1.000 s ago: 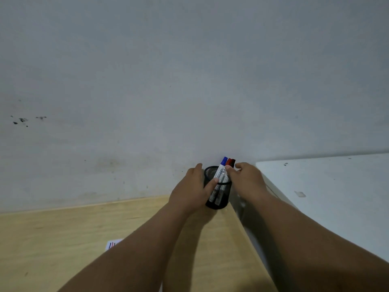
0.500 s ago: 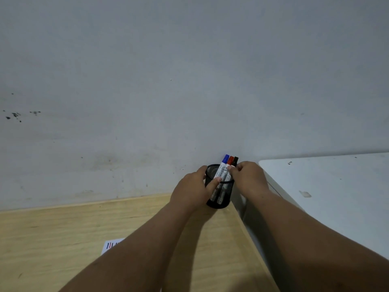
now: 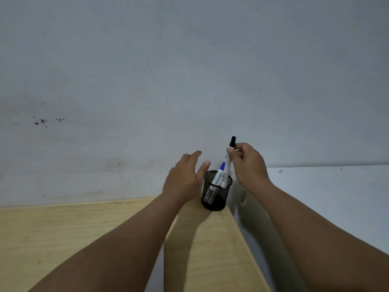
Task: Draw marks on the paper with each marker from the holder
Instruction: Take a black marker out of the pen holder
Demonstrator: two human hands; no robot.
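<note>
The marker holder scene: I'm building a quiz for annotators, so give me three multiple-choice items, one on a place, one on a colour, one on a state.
1. Where does the mesh holder stand?
A. At the wooden desk's far right corner
B. On the white surface
C. In the left hand

2. What colour is the cap of the marker being lifted?
A. Blue
B. Black
C. Green

3. What is the left hand doing?
A. Gripping a marker
B. Open beside the holder
C. Flat on paper

Answers: 1 A, it stands on wood beside the wall; 2 B, black cap above the right hand; 3 B, fingers spread, holding nothing.
</note>
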